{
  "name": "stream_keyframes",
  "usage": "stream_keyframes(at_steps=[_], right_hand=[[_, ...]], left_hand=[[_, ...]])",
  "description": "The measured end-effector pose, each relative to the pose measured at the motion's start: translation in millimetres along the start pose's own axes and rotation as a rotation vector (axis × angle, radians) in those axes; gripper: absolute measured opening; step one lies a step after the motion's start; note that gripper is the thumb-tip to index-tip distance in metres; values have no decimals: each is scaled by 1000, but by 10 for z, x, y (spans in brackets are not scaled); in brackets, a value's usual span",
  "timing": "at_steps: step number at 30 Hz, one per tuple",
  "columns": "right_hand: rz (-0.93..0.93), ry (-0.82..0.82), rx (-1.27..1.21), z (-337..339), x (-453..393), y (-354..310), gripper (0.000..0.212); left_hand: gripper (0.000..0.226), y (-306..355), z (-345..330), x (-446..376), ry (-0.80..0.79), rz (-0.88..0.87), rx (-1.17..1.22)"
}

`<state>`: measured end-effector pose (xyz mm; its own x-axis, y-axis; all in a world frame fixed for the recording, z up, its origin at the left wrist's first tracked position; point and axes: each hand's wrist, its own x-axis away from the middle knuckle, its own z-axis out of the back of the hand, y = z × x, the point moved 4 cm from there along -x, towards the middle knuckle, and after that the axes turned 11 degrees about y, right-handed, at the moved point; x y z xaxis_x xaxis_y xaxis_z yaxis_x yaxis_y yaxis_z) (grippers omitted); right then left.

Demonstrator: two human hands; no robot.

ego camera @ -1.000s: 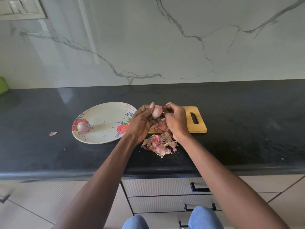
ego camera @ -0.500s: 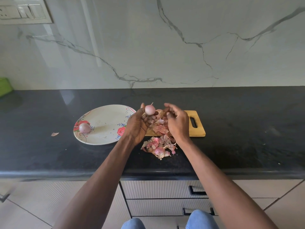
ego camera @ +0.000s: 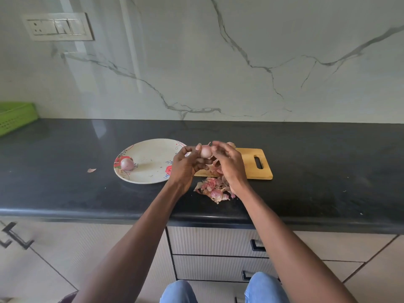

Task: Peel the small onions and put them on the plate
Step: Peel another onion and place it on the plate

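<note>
My left hand point(ego camera: 185, 165) holds a small pale pink onion point(ego camera: 206, 151) between thumb and fingertips, just right of the plate's rim. My right hand point(ego camera: 229, 165) hovers beside it with fingers spread and loosely bent, fingertips at the onion's right side; I cannot tell whether they touch it. A floral white plate point(ego camera: 150, 171) lies on the black counter with one peeled onion point(ego camera: 127, 164) at its left. Another onion point(ego camera: 231, 145) peeks out behind my right hand on the wooden cutting board point(ego camera: 253, 165).
A heap of pink onion skins point(ego camera: 213, 190) lies on the counter in front of the board. One loose skin point(ego camera: 91, 170) sits left of the plate. A green basket point(ego camera: 15, 119) stands at the far left against the marble wall.
My right hand let go of the skin it was pulling and opened its fingers. The onion in my left hand now shows bare. The view tilted up slightly.
</note>
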<state>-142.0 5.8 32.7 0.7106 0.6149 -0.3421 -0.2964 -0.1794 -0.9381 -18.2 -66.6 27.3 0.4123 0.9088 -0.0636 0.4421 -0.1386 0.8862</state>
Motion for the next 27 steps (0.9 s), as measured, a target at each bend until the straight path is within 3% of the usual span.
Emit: stream_keyframes(at_steps=[3, 8, 12, 15, 17, 19, 27], right_hand=[[47, -120, 97, -167, 114, -106, 45], [47, -20, 24, -490, 327, -212, 44], [8, -96, -15, -803, 451, -266, 51], [-63, -153, -45, -1095, 483, -338, 38], [-92, -191, -23, -1322, 457, -343, 28], [-80, -234, 1, -1551, 412, -359, 22], [96, -302, 280, -2268, 85, -287, 32]], left_hand=[[21, 112, 157, 123, 49, -91, -106], [27, 400, 531, 354, 112, -234, -276], [18, 708, 1148, 322, 415, -396, -408], [19, 972, 1575, 244, 701, -476, -558], [20, 1057, 1796, 178, 793, -481, -651], [22, 1039, 1947, 119, 806, -443, -782], [34, 958, 1933, -16, 732, -380, -1099]])
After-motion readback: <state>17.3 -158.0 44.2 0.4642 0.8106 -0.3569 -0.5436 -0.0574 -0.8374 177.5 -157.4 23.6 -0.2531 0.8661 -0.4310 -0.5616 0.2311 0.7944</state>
